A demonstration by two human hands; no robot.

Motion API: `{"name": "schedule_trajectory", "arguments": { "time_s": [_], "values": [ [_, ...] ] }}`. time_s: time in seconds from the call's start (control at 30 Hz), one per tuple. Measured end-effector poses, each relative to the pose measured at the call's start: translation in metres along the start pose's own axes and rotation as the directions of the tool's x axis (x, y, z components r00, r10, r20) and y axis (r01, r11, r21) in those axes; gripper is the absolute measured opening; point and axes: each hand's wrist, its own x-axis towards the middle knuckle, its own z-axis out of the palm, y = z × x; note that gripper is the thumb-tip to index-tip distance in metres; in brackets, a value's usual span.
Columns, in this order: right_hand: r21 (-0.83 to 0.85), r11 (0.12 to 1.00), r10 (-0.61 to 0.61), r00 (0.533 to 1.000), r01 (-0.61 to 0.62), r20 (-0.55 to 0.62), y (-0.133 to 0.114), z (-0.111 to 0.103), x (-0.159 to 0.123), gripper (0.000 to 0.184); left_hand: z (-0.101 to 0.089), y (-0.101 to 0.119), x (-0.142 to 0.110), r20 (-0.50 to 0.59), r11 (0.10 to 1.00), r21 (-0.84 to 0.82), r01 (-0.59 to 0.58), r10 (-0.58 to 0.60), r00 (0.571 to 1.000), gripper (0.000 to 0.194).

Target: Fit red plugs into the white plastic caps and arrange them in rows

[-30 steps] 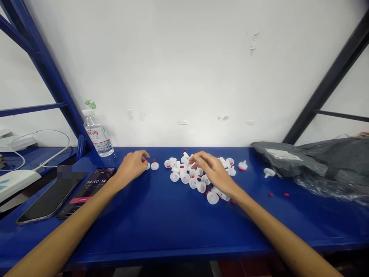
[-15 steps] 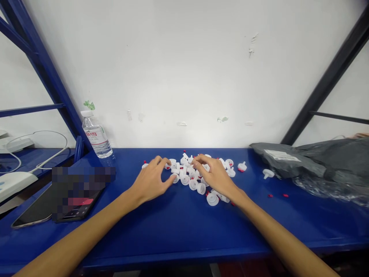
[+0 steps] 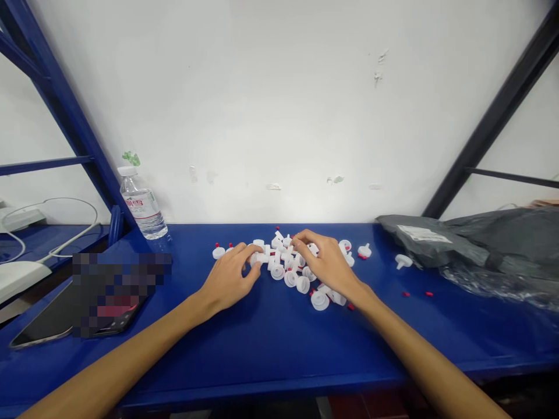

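Observation:
A heap of small white plastic caps (image 3: 292, 267) with red bits lies on the blue bench top (image 3: 271, 337) near the wall. My left hand (image 3: 229, 278) rests at the heap's left edge, thumb and fingers pinched on one white cap (image 3: 261, 258). My right hand (image 3: 326, 265) lies over the heap's right side, fingers curled down among the caps; what they hold is hidden. Two finished-looking caps (image 3: 218, 252) with red tops stand apart to the left.
A water bottle (image 3: 142, 203) stands at the back left by a blue frame post. Two phones (image 3: 78, 308) lie at the left. A grey plastic bag (image 3: 476, 247) fills the right. Loose caps (image 3: 402, 261) and red pieces (image 3: 417, 294) lie between the heap and the bag.
My left hand left the separate caps at the left, moved right to the heap and closed on a cap. My right hand stayed over the heap.

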Motion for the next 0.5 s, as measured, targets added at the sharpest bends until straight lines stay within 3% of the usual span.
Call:
{"name": "schedule_trajectory", "arguments": {
  "time_s": [0.13, 0.23, 0.37, 0.5],
  "values": [
    [-0.12, 0.992, -0.041, 0.996, 0.032, -0.075, -0.006, -0.014, 0.002, 0.02, -0.003, 0.002, 0.0, -0.016, 0.991, -0.127, 0.041, -0.043, 0.999, 0.025],
    [-0.165, 0.984, 0.056, 0.993, -0.073, -0.106, -0.012, -0.036, -0.01, 0.021, -0.003, 0.005, 0.0, -0.018, 0.973, -0.215, 0.083, -0.088, 0.996, 0.019],
    [-0.194, 0.931, 0.282, 0.947, -0.308, -0.151, -0.01, -0.061, -0.058, 0.024, -0.001, 0.008, -0.002, -0.038, 0.965, -0.245, 0.097, -0.11, 0.993, 0.02],
    [-0.268, 0.851, 0.433, 0.892, -0.452, -0.131, 0.008, -0.066, -0.112, 0.025, 0.002, 0.01, -0.003, -0.047, 0.966, -0.243, 0.088, -0.102, 0.994, 0.019]
  ]
}}
